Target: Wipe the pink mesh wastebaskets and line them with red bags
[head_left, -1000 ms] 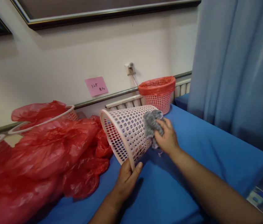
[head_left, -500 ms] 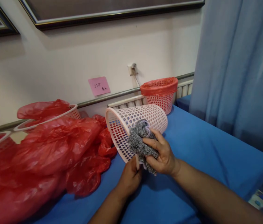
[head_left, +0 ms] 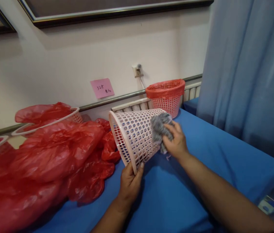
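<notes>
A pale pink perforated plastic wastebasket (head_left: 137,132) lies tilted on its side over the blue-covered surface, its mouth facing left. My left hand (head_left: 131,183) pinches the lower part of its rim between thumb and fingers. In my right hand (head_left: 177,140) is a bunched grey cloth (head_left: 160,127), somewhat blurred, pressed against the outer wall close to the basket's base. The cloth hides part of the base end.
Crumpled red plastic bags (head_left: 61,158) heap on the left, with white-rimmed baskets (head_left: 75,115) behind. A red-lined basket (head_left: 167,102) stands at the back by the radiator (head_left: 131,106). A blue curtain (head_left: 239,71) hangs right of the blue-covered surface (head_left: 224,149).
My right hand has moved the cloth from the rim end along the outside toward the base. The wastebasket has turned slightly, showing more of its outer wall; my left hand still grips its rim.
</notes>
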Motion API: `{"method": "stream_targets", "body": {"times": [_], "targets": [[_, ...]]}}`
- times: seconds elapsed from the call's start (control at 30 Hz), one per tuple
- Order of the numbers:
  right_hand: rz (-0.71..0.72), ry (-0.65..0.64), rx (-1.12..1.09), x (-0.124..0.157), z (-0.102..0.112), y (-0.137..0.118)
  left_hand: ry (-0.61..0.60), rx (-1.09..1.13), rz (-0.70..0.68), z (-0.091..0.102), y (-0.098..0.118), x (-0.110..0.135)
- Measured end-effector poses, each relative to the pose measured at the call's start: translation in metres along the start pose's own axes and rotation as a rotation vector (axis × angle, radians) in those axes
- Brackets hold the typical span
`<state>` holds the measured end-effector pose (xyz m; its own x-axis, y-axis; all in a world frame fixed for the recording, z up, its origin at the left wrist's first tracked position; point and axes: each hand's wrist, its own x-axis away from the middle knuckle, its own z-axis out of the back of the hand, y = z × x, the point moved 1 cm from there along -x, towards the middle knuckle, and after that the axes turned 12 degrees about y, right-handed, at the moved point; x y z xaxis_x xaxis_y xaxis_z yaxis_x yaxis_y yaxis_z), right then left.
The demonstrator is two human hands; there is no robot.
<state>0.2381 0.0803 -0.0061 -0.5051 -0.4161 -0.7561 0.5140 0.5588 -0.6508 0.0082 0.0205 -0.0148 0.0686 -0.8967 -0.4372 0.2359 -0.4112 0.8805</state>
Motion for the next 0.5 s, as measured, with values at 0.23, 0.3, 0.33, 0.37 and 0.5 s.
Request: {"method": "stream_targets", "body": {"times": [0.23,0.3,0.33,0.37,0.5], "targets": [[-0.315,0.111,0.093,-0.015,-0.007,0.038,-0.092,-0.054,-0.120,-0.004,0.004,0.000],[-0.081,0.027,0.030,0.001,-0.006,0.010,-0.095,-0.059,-0.129,-0.004,0.003,-0.002],[0.040,-0.054,-0.027,0.010,-0.005,-0.005,-0.094,-0.060,-0.124,-0.004,0.002,-0.003],[0.153,-0.144,-0.094,0.019,-0.004,-0.021,-0.104,-0.055,-0.113,-0.004,0.001,-0.004],[0.403,-0.335,-0.295,0.038,0.003,-0.052,-0.189,-0.023,-0.053,-0.003,-0.008,-0.007]]}}
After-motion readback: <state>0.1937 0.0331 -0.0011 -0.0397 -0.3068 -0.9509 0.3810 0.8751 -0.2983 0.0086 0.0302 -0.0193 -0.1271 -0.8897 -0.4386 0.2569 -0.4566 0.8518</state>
